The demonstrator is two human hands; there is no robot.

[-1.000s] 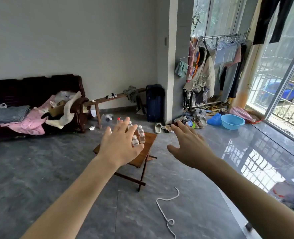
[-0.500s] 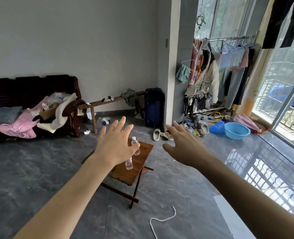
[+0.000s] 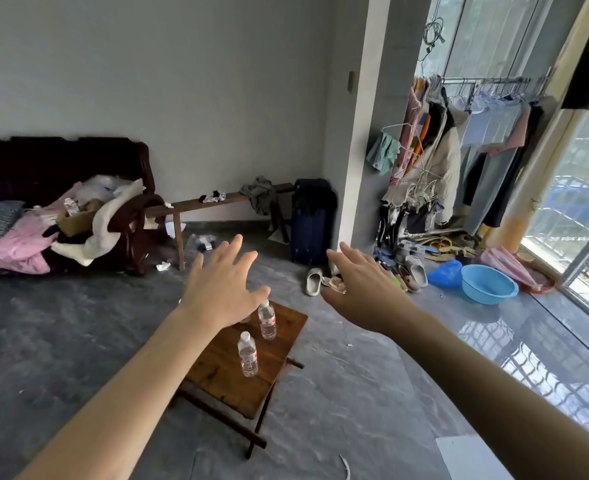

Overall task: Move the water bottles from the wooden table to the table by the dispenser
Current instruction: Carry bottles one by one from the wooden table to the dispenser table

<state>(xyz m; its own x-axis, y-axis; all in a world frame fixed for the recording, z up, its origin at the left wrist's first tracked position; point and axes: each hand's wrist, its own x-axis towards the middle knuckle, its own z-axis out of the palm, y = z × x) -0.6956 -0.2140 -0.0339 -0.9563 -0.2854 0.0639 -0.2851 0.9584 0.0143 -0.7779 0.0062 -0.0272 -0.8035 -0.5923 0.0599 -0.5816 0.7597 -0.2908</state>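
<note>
Both hands out, holding nothing.
The left hand (image 3: 222, 289) and right hand (image 3: 362, 289) reach, fingers spread, above the wooden table (image 3: 237, 372) where two bottles (image 3: 247, 355) stand upright.

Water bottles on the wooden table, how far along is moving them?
Nothing looks moved yet. Two water bottles stand plainly on the wooden table, with part of a third behind the left hand. Both it and the right hand reach out open and empty. Every bottle still needs carrying; the dispenser table is out of view.
</note>
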